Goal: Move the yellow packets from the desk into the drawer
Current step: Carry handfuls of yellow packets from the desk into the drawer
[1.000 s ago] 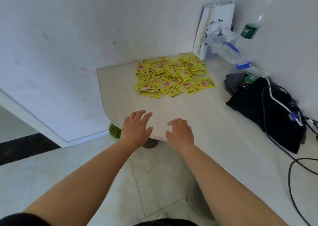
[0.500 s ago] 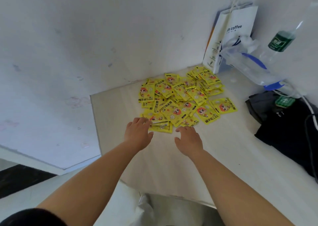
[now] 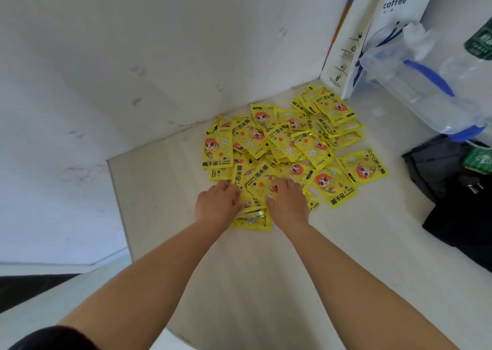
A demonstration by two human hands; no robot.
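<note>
Pale desk [image 3: 165,189] meets white walls [image 3: 133,56] (yellow packets [image 3: 282,147] heaped near them).

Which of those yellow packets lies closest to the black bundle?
The face-up packet farthest to the right, its cartoon figure showing. Every other packet lies farther left, away from the black bundle.

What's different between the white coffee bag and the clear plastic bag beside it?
The white coffee bag is opaque paper, flat-sided and upright against the wall. The clear plastic bag is see-through, crumpled, blue-handled and slumped in front of it. Both sit on the desk behind the yellow packets.
</note>
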